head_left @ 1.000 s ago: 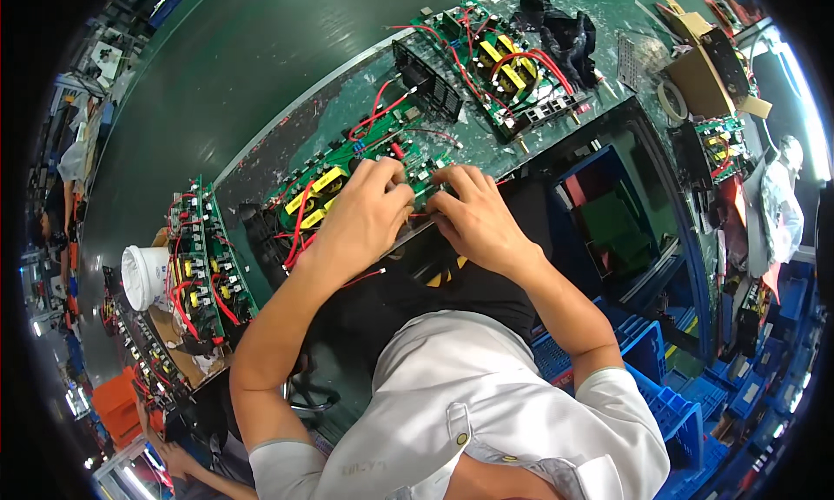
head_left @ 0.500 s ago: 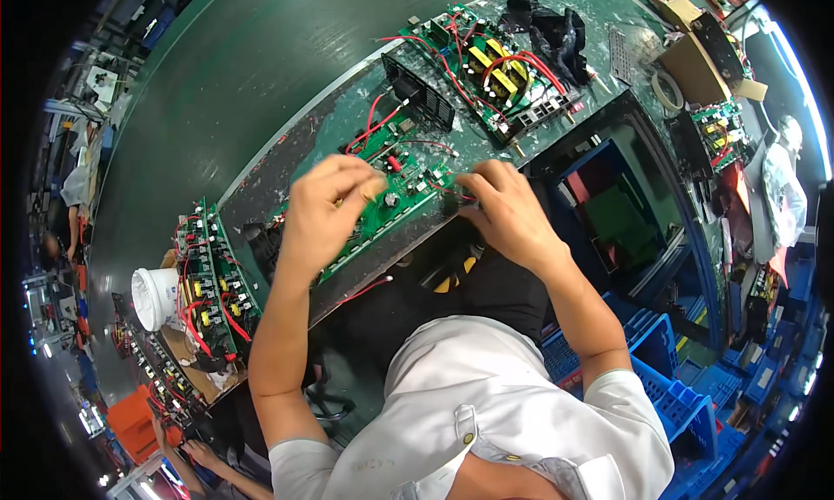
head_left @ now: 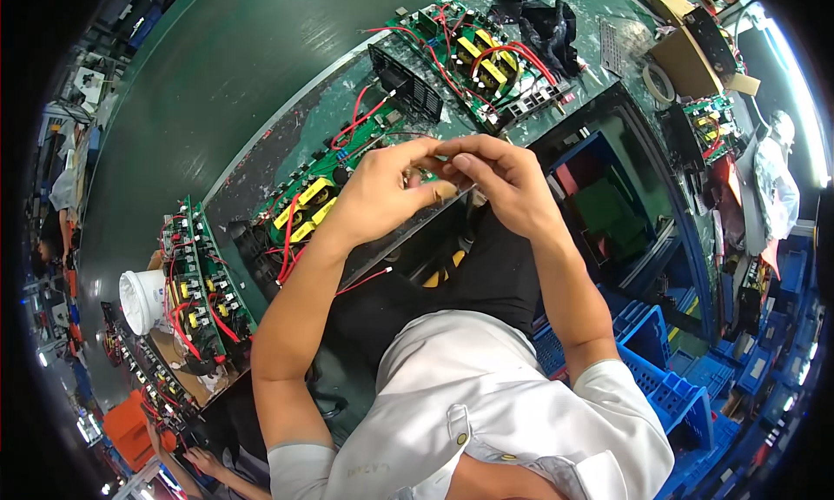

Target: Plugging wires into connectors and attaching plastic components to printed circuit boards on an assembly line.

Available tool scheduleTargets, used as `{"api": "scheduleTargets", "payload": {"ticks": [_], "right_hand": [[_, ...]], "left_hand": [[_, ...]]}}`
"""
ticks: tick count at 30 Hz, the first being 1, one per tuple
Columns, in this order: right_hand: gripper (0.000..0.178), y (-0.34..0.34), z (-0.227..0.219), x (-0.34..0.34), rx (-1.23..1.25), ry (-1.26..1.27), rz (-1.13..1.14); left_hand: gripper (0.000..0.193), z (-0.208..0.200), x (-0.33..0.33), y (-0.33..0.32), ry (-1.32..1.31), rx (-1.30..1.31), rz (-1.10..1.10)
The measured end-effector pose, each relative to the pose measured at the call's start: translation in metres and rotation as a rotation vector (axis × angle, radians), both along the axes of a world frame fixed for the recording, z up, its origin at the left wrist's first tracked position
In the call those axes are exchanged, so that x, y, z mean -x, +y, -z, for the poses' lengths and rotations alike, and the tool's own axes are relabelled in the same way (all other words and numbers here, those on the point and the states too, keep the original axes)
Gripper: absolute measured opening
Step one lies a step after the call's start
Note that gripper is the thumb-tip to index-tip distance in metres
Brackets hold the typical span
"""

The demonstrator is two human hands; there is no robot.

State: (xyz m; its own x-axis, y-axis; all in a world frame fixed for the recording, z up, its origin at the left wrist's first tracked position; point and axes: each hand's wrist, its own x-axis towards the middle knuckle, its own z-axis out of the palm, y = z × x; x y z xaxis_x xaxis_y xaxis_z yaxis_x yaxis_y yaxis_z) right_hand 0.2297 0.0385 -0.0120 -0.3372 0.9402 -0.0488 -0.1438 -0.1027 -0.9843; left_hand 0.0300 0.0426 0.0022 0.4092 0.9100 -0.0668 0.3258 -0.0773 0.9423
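My left hand [head_left: 382, 192] and my right hand [head_left: 512, 183] meet fingertip to fingertip above the near edge of the bench. The fingers of both are curled and pinched together, and whatever they hold is hidden. Beneath and left of my left hand lies a long green circuit board [head_left: 369, 141] with yellow-wrapped transformers [head_left: 301, 202] and red wires [head_left: 288, 239]. A black slotted end panel [head_left: 405, 83] stands upright just beyond this board. One thin red lead [head_left: 363, 281] with a white plug hangs over the bench edge near my left forearm.
Farther back sits a second circuit board [head_left: 482, 57], beside crumpled black plastic [head_left: 543, 22]. At left stand more boards [head_left: 204, 283] and a white bucket [head_left: 142, 300]. A tape roll [head_left: 658, 83] lies right; blue crates [head_left: 669, 396] are beside me. Another person's hands [head_left: 204, 461] show lower left.
My left hand has moved right, away from over the board, and my right hand slightly up and left. Their fingertips now meet. The yellow transformers have come into view.
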Motion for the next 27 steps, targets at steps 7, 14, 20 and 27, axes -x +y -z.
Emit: {"api": "scheduleTargets", "payload": {"ticks": [7, 14, 20, 27], "right_hand": [[0.017, 0.004, 0.024, -0.016, 0.165, 0.152, -0.028], [0.014, 0.005, 0.024, -0.017, 0.188, 0.157, -0.042], [0.016, 0.014, 0.027, 0.011, 0.34, 0.231, -0.043], [0.038, 0.057, -0.009, 0.036, -0.744, -0.378, 0.411]], "left_hand": [[0.017, 0.003, 0.002, -0.003, 0.077, -0.09, -0.066], [0.017, -0.005, 0.002, -0.001, 0.146, -0.083, -0.068], [0.016, -0.005, 0.002, -0.004, 0.175, -0.507, -0.154], [0.018, -0.003, 0.032, 0.006, 0.171, -0.155, -0.463]]}}
